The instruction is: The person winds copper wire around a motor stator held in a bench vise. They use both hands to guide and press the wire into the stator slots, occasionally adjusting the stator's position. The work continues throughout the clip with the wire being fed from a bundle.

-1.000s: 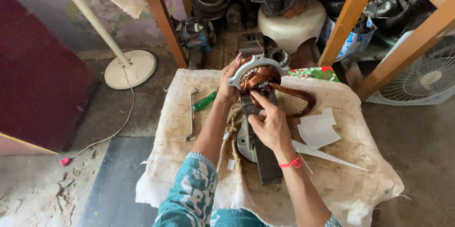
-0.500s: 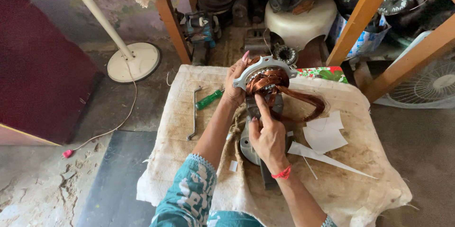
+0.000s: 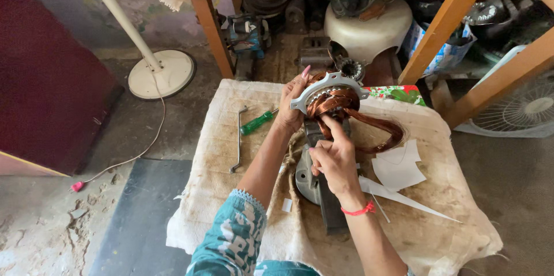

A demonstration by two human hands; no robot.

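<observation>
Right hand [image 3: 333, 158] slid lower, left hand [image 3: 292, 103] gripping stator [image 3: 329, 94], screwdriver [image 3: 258, 122] nearby

You see green-handled screwdriver [image 3: 258, 122] lying on stained cloth [image 3: 219, 137], bent metal rod [image 3: 238, 140] just left of it. White paper pieces [image 3: 398, 166] lie at right. White fan base [image 3: 160, 74] stands on floor, fan grille [image 3: 522, 109] far right.
</observation>
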